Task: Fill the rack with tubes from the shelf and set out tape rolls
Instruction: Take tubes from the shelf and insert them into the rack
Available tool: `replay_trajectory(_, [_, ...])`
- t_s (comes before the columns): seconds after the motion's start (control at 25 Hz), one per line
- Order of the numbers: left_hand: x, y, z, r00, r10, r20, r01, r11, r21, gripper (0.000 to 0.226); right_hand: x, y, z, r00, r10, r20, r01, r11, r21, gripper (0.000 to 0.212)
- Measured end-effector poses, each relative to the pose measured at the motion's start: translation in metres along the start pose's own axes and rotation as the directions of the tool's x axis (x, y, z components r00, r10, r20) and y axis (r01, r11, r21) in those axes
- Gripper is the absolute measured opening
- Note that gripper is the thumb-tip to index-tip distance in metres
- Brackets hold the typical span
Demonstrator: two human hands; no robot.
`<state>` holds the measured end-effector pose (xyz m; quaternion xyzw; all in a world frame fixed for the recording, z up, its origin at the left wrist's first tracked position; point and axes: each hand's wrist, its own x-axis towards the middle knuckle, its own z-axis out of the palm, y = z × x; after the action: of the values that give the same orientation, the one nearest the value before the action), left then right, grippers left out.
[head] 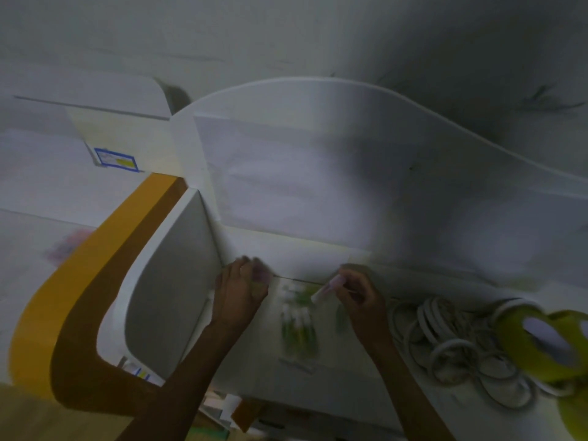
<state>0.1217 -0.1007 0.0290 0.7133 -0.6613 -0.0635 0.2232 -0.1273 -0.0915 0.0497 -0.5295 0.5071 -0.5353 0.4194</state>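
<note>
Tube (pixel 324 289) pinched in my right hand (pixel 358 302) looks light, slippery; left hand (pixel 243 289) curled, contents blurred.

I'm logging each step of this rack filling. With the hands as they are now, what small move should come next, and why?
Probably lower the tube held in the right hand into the rack just below it. The tube hangs tilted above the rack's white-capped tubes. The left hand seems to hold something too, but blur hides what.
</note>
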Motion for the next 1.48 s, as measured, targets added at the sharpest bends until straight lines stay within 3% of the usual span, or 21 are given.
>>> replay_trajectory(0.36, [0.008,0.008,0.018,0.964,-0.251,-0.086,0.246,0.967,-0.062,0.072,-0.002,0.007,0.002,0.999,-0.013,0.052,0.015,0.999,-0.038,0.011])
replay_trajectory(0.68, [0.007,0.016,0.02,0.959,-0.264,-0.107,0.253,0.961,-0.109,0.067,-0.001,0.005,0.005,1.0,0.009,-0.005,-0.009,1.0,-0.002,0.011])
replay_trajectory(0.84, [0.005,0.01,0.016,0.971,-0.201,-0.13,0.174,0.965,-0.198,0.065,-0.003,0.001,0.004,1.0,0.007,-0.025,-0.007,1.0,0.007,0.012])
replay_trajectory(0.96, [0.001,0.017,0.0,0.973,-0.066,-0.223,-0.007,0.95,-0.312,0.043,-0.004,0.0,0.003,1.0,-0.01,-0.024,0.011,1.0,0.025,0.012])
replay_trajectory(1.04, [-0.003,0.02,-0.01,0.956,0.012,-0.295,-0.127,0.919,-0.373,0.04,-0.004,-0.001,0.002,1.0,-0.018,-0.016,0.019,0.999,0.041,0.009])
replay_trajectory(1.16, [-0.005,0.013,-0.015,0.932,0.158,-0.325,-0.241,0.942,-0.233,0.053,-0.006,-0.001,0.002,1.0,-0.004,-0.008,0.005,0.998,0.059,0.007])
replay_trajectory(1.28, [-0.006,0.01,-0.025,0.903,0.301,-0.308,-0.363,0.916,-0.171,0.041,-0.009,-0.001,0.001,1.0,0.007,-0.014,-0.006,0.998,0.064,0.009])
replay_trajectory(1.36, [-0.012,0.014,-0.034,0.903,0.312,-0.295,-0.374,0.91,-0.182,0.028,-0.012,-0.003,-0.001,1.0,-0.001,0.002,0.001,0.997,0.08,0.009])
replay_trajectory(1.48, [-0.027,0.024,-0.049,0.947,0.257,-0.194,-0.289,0.944,-0.16,0.032,-0.014,-0.003,-0.004,1.0,0.007,0.019,-0.008,0.996,0.091,0.009])
